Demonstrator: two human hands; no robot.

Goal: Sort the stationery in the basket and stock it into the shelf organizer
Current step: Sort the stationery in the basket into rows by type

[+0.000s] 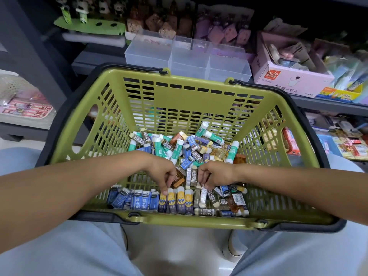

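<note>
Both forearms run off the frame's side edges; the left hand (161, 172) curls its fingers (164, 190) down among the erasers (180, 200), so whether they pinch one cannot be told; the right hand (214, 176) likewise hides its fingertips and the pieces beneath; print on most wrappers is too small to read; goods behind the basket (175, 92) wall show only through slots; the panda figures (81, 6) are cut by the top edge and blurred.
</note>
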